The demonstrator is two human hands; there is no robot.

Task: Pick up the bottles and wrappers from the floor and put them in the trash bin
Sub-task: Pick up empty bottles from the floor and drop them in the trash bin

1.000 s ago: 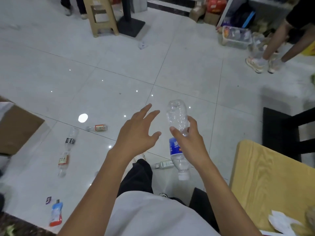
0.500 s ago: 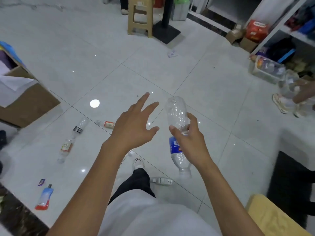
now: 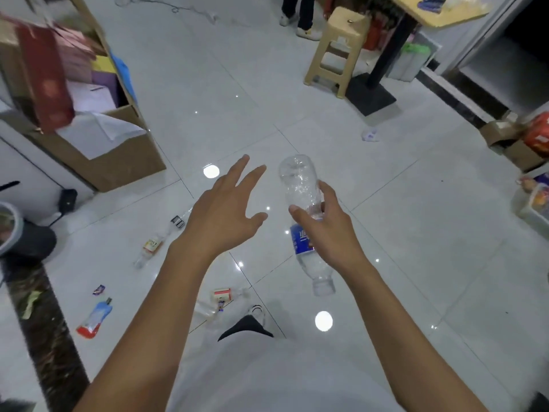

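Observation:
My right hand grips a clear plastic bottle with a blue label, held cap down above the floor. My left hand hovers beside it, fingers spread, holding nothing. On the white tiles lie a clear bottle with an orange label, another small bottle near my foot, a red and blue pouch, a small purple wrapper and a crumpled wrapper far right. A grey trash bin shows at the left edge.
An open cardboard box full of papers stands at the left. A beige plastic stool and a black table base stand ahead, with a person's feet beyond. Boxes and a crate line the right wall.
The view has swung left, bringing the cardboard box and the bin's edge into sight. Both hands keep the same pose, the right still holding the bottle.

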